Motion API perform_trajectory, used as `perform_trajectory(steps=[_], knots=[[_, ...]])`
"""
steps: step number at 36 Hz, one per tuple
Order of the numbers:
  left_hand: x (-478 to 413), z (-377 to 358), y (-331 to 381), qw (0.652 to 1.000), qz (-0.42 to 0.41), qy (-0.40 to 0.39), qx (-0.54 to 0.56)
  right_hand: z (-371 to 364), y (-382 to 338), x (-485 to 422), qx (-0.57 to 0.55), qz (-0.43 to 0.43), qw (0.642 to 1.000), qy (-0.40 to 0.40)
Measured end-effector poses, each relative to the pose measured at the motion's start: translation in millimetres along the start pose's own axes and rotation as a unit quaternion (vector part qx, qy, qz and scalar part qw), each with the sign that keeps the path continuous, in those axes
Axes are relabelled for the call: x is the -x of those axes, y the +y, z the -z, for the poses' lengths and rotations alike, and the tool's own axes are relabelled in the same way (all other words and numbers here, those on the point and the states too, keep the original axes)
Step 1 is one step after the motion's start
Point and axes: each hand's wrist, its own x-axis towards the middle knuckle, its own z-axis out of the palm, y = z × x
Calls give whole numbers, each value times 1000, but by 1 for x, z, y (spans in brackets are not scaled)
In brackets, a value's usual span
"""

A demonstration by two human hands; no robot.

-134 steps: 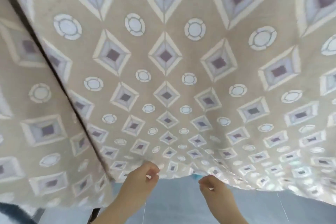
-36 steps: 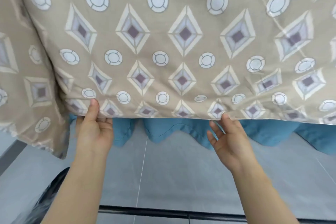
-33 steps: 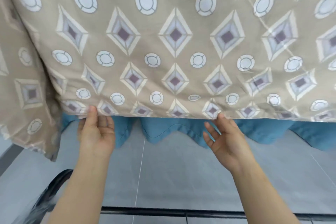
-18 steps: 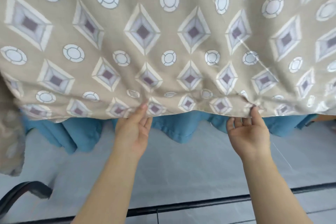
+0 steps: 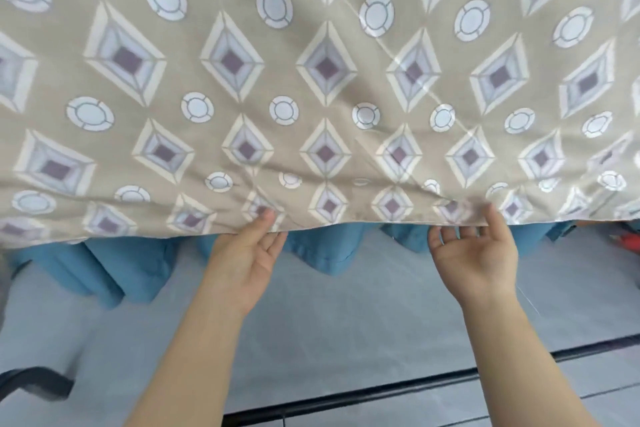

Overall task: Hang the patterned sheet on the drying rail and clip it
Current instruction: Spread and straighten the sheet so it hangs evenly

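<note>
While both arms reach up from the 6 o'clock edge, the left hand point(image 5: 247, 255) sits just below frame centre, toward 7 o'clock, palm facing the camera. Its thumb point(image 5: 265, 217) lies on the front face of the patterned sheet point(image 5: 325, 87), and its fingers point(image 5: 277, 243) run nearly straight up to the hem, so the hem is pinched between thumb and fingers. The right hand point(image 5: 474, 253) sits toward 4 o'clock from centre, palm also facing the camera. Its thumb tip is blurred against the front of the cloth, and its fingers curl up to the hem edge from below. This hand also pinches the hem.

The patterned sheet hangs as a broad curtain that fills the frame from 9 o'clock through 12 o'clock to 3 o'clock. It is beige with purple-centred diamonds and white rings. Its lower hem runs roughly level across the middle, with small wrinkles at each grip.

A blue cloth point(image 5: 104, 270) hangs behind the sheet, and its folded lower edge shows below the hem from 9 o'clock to 3 o'clock. A grey floor point(image 5: 346, 322) lies beneath. A black bar point(image 5: 346, 395) crosses the floor from 6 o'clock toward 4 o'clock. A dark curved object point(image 5: 34, 386), too blurred to identify, lies at 8 o'clock.
</note>
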Motion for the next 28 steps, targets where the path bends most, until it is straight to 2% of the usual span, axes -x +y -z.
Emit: perform_trajectory(steps=[2, 8, 11, 15, 19, 21, 28], knots=[[-2, -1, -1, 999, -12, 43, -12, 3, -6, -3, -13, 16, 1000, 10], [-7, -4, -4, 991, -30, 125, 22, 15, -7, -9, 111, 15, 993, 34], [-7, -5, -6, 990, -27, 129, 53, 18, -10, -7, 136, -5, 990, 43], [1, -12, -12, 998, 20, 32, 55, 20, -21, -4, 161, -38, 986, 33], [18, -27, -24, 986, 79, -138, -43, 18, -26, -3, 214, -61, 975, 13], [22, -33, -31, 975, 93, -168, -109, 17, -25, -5, 243, -71, 967, 1], [12, -37, -44, 992, -35, -14, -124, 17, -21, -12, 227, -73, 971, -6]])
